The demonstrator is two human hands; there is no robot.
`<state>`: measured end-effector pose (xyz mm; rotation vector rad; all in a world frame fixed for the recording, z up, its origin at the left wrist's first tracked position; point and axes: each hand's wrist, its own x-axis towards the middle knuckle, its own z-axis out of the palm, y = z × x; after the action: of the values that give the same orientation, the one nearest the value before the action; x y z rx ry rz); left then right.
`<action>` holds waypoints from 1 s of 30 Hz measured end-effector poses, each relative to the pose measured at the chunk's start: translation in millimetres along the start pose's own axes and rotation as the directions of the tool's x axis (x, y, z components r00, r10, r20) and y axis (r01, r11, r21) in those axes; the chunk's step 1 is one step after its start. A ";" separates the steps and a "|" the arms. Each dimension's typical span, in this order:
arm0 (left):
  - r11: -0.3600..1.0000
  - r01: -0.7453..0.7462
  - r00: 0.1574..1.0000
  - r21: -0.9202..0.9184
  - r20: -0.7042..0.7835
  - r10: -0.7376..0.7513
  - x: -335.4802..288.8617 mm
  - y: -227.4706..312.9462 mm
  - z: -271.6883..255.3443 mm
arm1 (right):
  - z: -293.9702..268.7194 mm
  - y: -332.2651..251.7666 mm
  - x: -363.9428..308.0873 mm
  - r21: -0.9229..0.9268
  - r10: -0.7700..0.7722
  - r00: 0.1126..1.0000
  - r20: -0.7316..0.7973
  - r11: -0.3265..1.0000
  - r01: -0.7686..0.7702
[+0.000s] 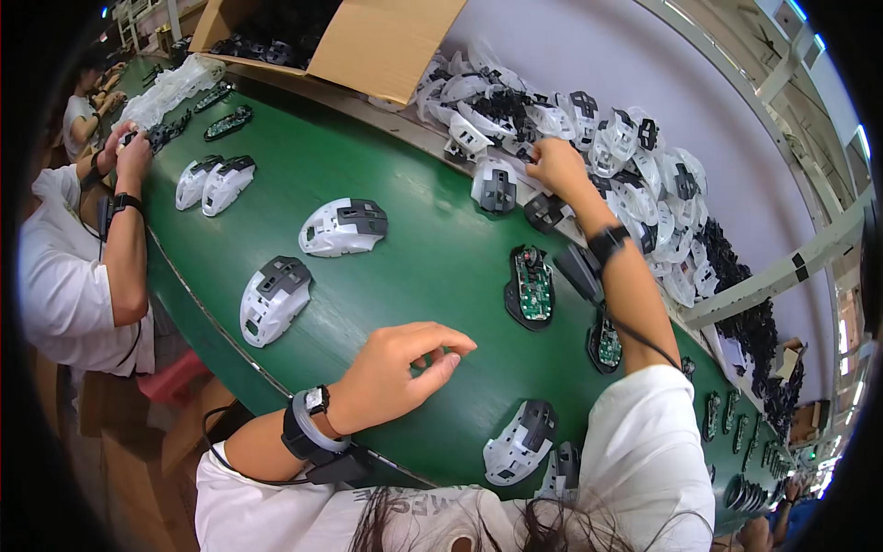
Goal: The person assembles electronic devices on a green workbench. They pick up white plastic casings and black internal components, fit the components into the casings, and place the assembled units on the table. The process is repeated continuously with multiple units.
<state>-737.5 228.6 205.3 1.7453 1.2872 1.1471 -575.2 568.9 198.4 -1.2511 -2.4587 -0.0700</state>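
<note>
My left hand hovers over the green bench with nothing in it, thumb and index finger slightly apart. At the far edge, my right hand reaches to a heap of white and black plastic shells, its fingers curled; what they grip, if anything, is hidden. A white mouse shell with a dark grey panel lies just left of it. Below it is a dark shell. Between my arms sits a black mouse base with a green circuit board; another base is partly behind my right forearm.
White mouse shells lie at left and near my body, one shell in front of me. An open cardboard box stands at the back. A co-worker works at left. A metal frame bar crosses the right side.
</note>
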 end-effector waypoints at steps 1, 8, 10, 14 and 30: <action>1.000 0.003 1.000 0.005 -0.015 -0.003 -0.3 -4.4 -2.6 | -8.7 -5.9 -12.9 0.096 -0.001 0.998 -0.060 0.995 0.007; 0.971 0.186 0.964 -0.152 -0.162 -0.210 -7.7 9.6 -10.4 | -81.2 -136.7 -153.3 0.602 -0.474 0.878 -0.073 0.681 0.418; 0.890 -0.030 0.994 0.454 -0.079 0.074 -4.4 14.5 -25.1 | -97.1 -134.8 -181.7 0.613 -0.470 0.875 0.118 0.727 0.308; 0.621 0.130 0.981 0.773 -0.191 0.032 31.1 -25.3 -86.9 | -103.1 -132.7 -197.0 0.696 -0.375 0.920 0.113 0.691 0.196; 0.531 0.368 0.928 -0.764 0.336 -0.160 13.8 22.0 -22.1 | -113.6 -137.5 -193.7 0.445 -0.352 0.882 -0.312 0.767 0.463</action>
<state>-748.2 236.0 236.9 0.8835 0.6400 1.0645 -545.4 312.9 252.3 -0.4394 -2.2986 0.3018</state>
